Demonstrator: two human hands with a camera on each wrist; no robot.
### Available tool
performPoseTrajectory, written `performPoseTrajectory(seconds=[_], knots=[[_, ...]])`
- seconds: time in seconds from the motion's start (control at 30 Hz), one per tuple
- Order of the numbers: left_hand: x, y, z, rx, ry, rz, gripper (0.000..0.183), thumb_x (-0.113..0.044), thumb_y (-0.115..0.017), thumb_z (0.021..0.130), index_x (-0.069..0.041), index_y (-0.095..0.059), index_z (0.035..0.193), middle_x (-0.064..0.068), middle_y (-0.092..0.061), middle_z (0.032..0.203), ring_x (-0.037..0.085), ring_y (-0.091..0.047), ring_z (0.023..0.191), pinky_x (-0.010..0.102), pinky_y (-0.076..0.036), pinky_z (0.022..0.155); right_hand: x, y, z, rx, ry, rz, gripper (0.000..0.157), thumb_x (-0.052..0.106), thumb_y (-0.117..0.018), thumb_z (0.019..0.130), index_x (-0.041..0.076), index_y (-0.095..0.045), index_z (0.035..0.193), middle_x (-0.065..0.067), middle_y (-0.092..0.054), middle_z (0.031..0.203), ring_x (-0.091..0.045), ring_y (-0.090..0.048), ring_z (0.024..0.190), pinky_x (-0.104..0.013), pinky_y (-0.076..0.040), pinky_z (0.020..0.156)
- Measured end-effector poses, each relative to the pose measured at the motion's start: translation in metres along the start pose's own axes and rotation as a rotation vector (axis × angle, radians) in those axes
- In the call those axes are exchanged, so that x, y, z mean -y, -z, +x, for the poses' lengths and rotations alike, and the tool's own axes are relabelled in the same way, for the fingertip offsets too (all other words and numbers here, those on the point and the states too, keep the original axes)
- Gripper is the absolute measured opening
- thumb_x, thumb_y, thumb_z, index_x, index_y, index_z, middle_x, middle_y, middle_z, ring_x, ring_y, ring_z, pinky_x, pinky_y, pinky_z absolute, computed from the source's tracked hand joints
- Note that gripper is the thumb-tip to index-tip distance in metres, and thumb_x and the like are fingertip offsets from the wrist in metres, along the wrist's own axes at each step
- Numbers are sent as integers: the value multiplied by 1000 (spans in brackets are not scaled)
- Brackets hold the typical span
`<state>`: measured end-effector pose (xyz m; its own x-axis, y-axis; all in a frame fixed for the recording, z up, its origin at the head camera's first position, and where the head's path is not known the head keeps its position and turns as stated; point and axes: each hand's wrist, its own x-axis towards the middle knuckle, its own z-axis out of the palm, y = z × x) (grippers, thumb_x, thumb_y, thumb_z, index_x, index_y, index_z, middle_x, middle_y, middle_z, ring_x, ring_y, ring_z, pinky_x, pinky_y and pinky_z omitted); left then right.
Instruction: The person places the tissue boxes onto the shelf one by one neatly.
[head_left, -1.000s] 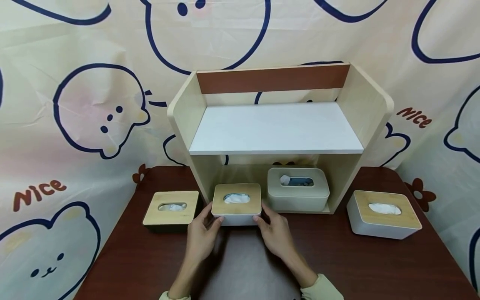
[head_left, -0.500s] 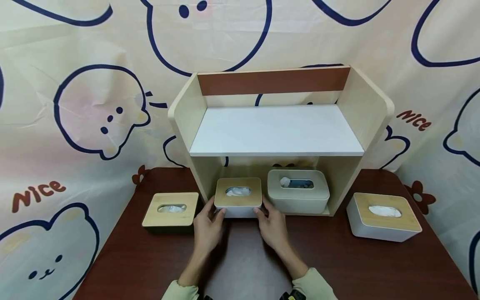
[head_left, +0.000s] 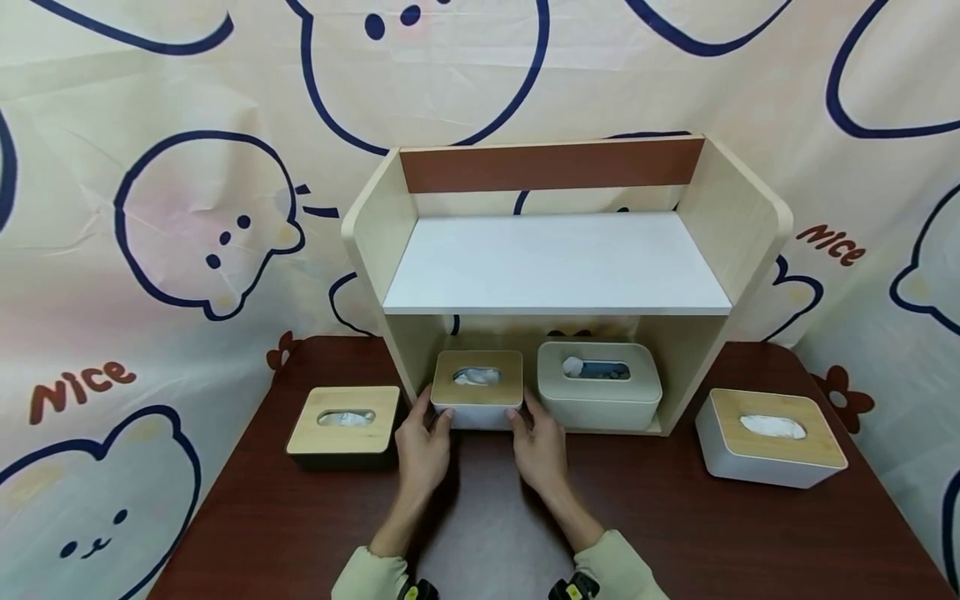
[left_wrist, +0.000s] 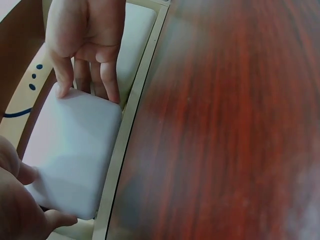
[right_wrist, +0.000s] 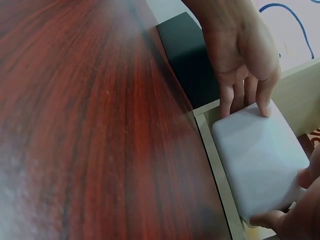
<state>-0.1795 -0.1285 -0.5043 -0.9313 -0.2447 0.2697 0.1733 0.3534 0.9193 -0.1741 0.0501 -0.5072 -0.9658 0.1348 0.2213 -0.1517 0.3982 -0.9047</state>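
Observation:
A white tissue box with a wooden lid stands at the left front of the shelf's lower compartment, tissue showing in its oval slot. My left hand grips its left end, thumb on the front wall. At the opposite end, my right hand holds it the same way. From the left wrist, the box's smooth white front shows between both hands, close over the shelf's front edge. Just right of my right hand sits a larger cream tissue box inside the same compartment.
The wooden shelf unit has a white upper board. Outside it on the left is a dark green tissue box with a wooden lid. Another white, wooden-lidded tissue box stands on the brown table at the right.
Both hands have moved forward with the white tissue box, from the shelf's front edge deeper into the lower compartment. The other boxes have stayed in place.

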Motion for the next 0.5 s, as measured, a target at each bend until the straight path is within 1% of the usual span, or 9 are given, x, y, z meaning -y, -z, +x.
performPoseTrajectory(seconds=[0.03,0.07,0.1,0.17,0.27,0.3,0.37,0.43,0.5], knots=[[1,-1,0,-5,-4,7,58,4,-71,100,3,-53,155,26,-63,149,35,-68,131,36,-62,96,0,-1,0,-2,-7,-1,55,15,-69,106,-5,-53,155,-30,-73,127,-12,-63,61,-39,-60,72],[1,-2,1,-8,-5,14,58,3,-71,100,2,-53,155,25,-64,148,34,-69,130,36,-62,95,0,-1,1,-6,-13,0,55,15,-69,106,-4,-53,155,-30,-74,121,-8,-53,53,-34,-55,65],[2,-3,1,-13,-11,21,58,2,-71,100,2,-53,155,25,-65,147,34,-69,128,37,-63,94,0,-2,2,-9,-18,1,55,15,-69,106,-2,-53,155,-27,-75,110,-4,-40,48,-31,-48,61],[2,-4,2,-16,-17,24,58,1,-71,100,2,-53,155,26,-65,146,35,-71,126,39,-63,92,-1,-4,3,-13,-21,8,55,14,-68,106,-1,-53,156,-21,-69,89,-2,-34,45,-29,-41,56],[2,-5,4,-19,-20,24,58,1,-71,101,3,-53,155,26,-64,147,35,-69,129,40,-63,94,-2,-7,3,-29,4,-7,53,13,-67,106,-2,-54,155,-15,-64,80,-3,-35,49,-31,-46,63],[2,-6,4,-20,-22,32,57,0,-71,101,3,-53,155,26,-65,146,36,-70,128,41,-63,93,-3,-8,3,-36,18,-14,52,13,-67,107,-2,-54,155,-14,-63,78,-3,-35,50,-32,-47,66],[2,-6,5,-26,-25,46,57,0,-72,101,3,-53,155,26,-65,146,36,-70,128,44,-63,94,-4,-9,4,-38,31,-20,51,12,-65,107,-3,-54,154,-15,-62,74,-4,-34,50,-35,-48,67],[2,-7,6,-29,-26,57,57,0,-72,101,2,-54,154,25,-66,145,35,-69,128,46,-63,95,-5,-9,4,-39,37,-29,50,11,-64,107,-4,-53,154,-18,-63,75,-4,-33,51,-36,-48,67],[2,-7,6,-31,-20,64,57,-1,-72,101,1,-54,155,25,-67,144,34,-69,129,47,-63,95,-6,-8,4,-42,42,-38,50,10,-63,108,-4,-53,154,-26,-72,90,-6,-37,54,-38,-49,69]])
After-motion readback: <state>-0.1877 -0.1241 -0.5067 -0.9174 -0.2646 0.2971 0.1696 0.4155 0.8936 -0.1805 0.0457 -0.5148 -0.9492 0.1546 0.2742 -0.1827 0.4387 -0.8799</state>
